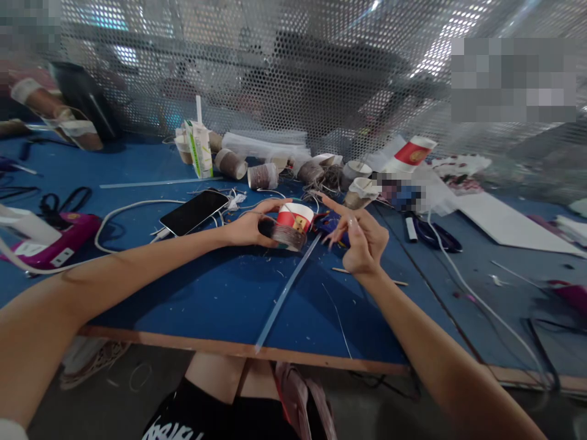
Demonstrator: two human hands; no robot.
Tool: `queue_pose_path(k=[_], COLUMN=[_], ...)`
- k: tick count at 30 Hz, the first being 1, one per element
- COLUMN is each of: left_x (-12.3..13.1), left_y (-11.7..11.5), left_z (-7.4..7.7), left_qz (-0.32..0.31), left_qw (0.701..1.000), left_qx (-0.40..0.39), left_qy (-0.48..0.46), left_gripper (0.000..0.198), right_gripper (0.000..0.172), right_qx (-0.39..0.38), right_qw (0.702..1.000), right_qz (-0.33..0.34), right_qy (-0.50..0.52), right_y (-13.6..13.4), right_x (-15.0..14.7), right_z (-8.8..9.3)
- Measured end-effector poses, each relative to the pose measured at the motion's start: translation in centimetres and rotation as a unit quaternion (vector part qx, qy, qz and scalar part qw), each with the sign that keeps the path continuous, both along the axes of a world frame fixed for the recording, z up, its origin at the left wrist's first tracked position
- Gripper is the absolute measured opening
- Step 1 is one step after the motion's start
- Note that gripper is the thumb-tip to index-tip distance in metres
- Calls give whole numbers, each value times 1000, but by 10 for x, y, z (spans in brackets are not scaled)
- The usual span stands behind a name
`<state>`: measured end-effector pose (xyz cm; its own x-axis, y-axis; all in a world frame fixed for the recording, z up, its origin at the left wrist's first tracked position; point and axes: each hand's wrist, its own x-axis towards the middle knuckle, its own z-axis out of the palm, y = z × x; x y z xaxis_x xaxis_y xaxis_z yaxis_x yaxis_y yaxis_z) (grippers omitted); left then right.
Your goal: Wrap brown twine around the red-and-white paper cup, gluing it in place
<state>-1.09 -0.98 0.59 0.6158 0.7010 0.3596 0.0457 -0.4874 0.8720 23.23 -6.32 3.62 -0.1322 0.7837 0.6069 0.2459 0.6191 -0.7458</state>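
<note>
My left hand (252,225) is wrapped round a small red and white paper cup (296,215), held just above the blue table (202,293). Brown cord (288,237) is wound in rows round the cup's lower part. To the right of the cup is my right hand (364,238), its index finger stretched toward the rim and its other fingers curled in. Motion blurs those fingertips, and whatever they pinch is too thin to make out. A dark blue object (332,227) lies partly hidden behind the right fingers.
Cord-wrapped cups (263,176), a drink carton (199,150) and another red and white cup (413,154) stand along the perforated metal screen (257,73). A phone (195,212) with a white cable lies left. Scissors (438,235) and a white board (513,223) lie right; a translucent strip (287,293) lies in front.
</note>
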Motion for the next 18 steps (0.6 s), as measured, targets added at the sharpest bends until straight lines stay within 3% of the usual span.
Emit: queue_pose_path(k=[3, 4, 7, 9, 14, 18], left_x=[-3, -3, -4, -2, 3, 3], left_y=[-3, -4, -7, -9, -13, -15], left_z=[3, 3, 3, 2, 0, 9], left_qz=[68, 88, 116, 119, 128, 141], left_qw=[995, 991, 980, 972, 954, 944], left_qx=[65, 90, 154, 191, 247, 254], left_qy=[26, 34, 57, 73, 111, 156], left_gripper=[96, 97, 96, 94, 91, 86], right_gripper=[24, 28, 64, 66, 49, 42], right_qx=[124, 143, 211, 239, 180, 88], right_qw=[988, 982, 947, 926, 931, 947], right_qz=[-80, -80, -40, -8, -44, -40], right_qy=[-52, -94, -239, -294, -315, -305], right_y=[4, 4, 1, -3, -12, -19], right_x=[-4, -7, -15, -21, -34, -43], right_z=[6, 8, 9, 6, -2, 4])
